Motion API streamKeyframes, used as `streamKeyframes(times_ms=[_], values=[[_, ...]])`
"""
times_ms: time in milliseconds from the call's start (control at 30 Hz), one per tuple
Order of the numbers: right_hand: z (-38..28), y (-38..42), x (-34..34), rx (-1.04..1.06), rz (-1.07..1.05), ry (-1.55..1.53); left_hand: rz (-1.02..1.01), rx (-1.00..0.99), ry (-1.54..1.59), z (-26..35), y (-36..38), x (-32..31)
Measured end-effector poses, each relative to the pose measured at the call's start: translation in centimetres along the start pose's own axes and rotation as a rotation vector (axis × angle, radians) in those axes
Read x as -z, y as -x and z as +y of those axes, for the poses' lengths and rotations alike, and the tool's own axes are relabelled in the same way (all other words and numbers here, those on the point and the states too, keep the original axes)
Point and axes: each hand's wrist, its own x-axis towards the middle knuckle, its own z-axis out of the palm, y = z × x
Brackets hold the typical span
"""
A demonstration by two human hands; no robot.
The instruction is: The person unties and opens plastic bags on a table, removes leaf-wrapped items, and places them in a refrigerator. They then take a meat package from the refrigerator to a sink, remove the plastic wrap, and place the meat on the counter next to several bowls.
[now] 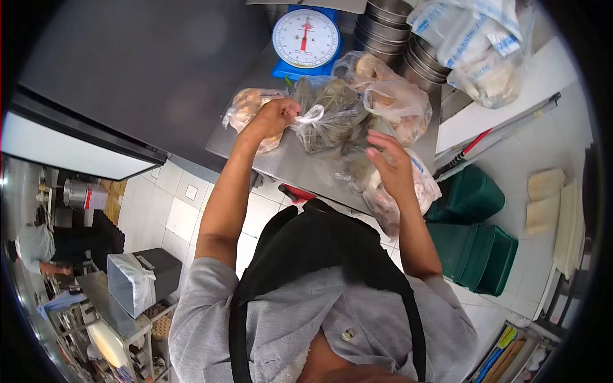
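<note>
The left hand (278, 116) has its fingers bent in a narrow grip, just beside the white knot (313, 116) of the clear bag with green contents (327, 121). I cannot tell if the fingertips pinch the plastic or only come near to it. The right hand (393, 167) holds nothing; its grip is wide, with the fingers apart, above the near-right bag (382, 212), and whether it touches the plastic I cannot tell.

The bag with green contents lies in the middle of the tabletop (281, 165), between the two hands. Its knot is turned toward the left hand, and this probably makes it an easy place to take hold. Under the left wrist, on the left, is a bag with pale brown contents (244, 110). Another bag, the far-right bag (401, 96), sits close against the middle one. Perhaps the bags stand together so that both arms can reach them.

Behind them stands a blue scale (306, 38), its dial facing the person, maybe for easy reading. To its right are stacked metal pots (383, 30), which limit the room at the far side.

A bare strip runs along the near edge, mostly on the left. The near-right bag seems to reach this edge, so less room is there. Beyond the right side, lower, stand green bins (469, 195).
</note>
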Motion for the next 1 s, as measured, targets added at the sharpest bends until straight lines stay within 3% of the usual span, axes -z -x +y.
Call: streamKeyframes(times_ms=[67, 167, 200, 300, 367, 433, 567, 667, 800, 900, 933, 1000], values=[[-0.9, -2.5, -0.7, -0.059, -0.174, -0.009, 0.072, -0.011, 0.106, 0.1, 0.3, -0.3], [-0.8, -4.1, -0.4, -0.069, -0.285, 0.092, 0.335, -0.198, -0.065, -0.6, -0.4, 0.8], [0.2, -4.0, 0.2, -0.040, -0.271, 0.228, 0.428, -0.209, -0.143, 0.0, -0.2, 1.0], [3.6, -4.1, 2.8, -0.034, -0.281, 0.657, 0.725, -0.529, -0.435, 1.3, -0.2, -1.8], [4.8, -4.3, 2.7, -0.160, -0.332, 0.906, 0.545, -0.446, -0.482, 0.4, 0.9, -5.4], [5.7, -4.7, 2.0, -0.221, -0.337, 0.769, 0.394, -0.349, -0.638, -1.6, 1.8, -8.0], [5.6, -6.3, 1.0, -0.303, -0.379, 0.811, 0.378, -0.311, -0.755, -5.2, 0.6, -4.6], [5.2, -7.2, -0.3, -0.271, -0.381, 0.839, 0.479, -0.284, -0.776, -6.0, -0.6, -1.9], [6.8, -8.2, -3.1, -0.156, -0.220, 0.718, 0.547, -0.187, -0.811, -7.2, -2.7, -0.3], [9.1, -10.5, -4.5, -0.093, -0.094, 0.607, 0.621, -0.152, -0.750, -4.6, -2.0, -1.5], [10.5, -11.2, -4.5, -0.063, -0.040, 0.575, 0.726, -0.251, -0.647, -3.3, -1.3, -2.4], [13.6, -12.9, -4.4, -0.009, 0.082, 0.539, 0.692, -0.495, -0.373, -0.5, 1.6, -4.5]])
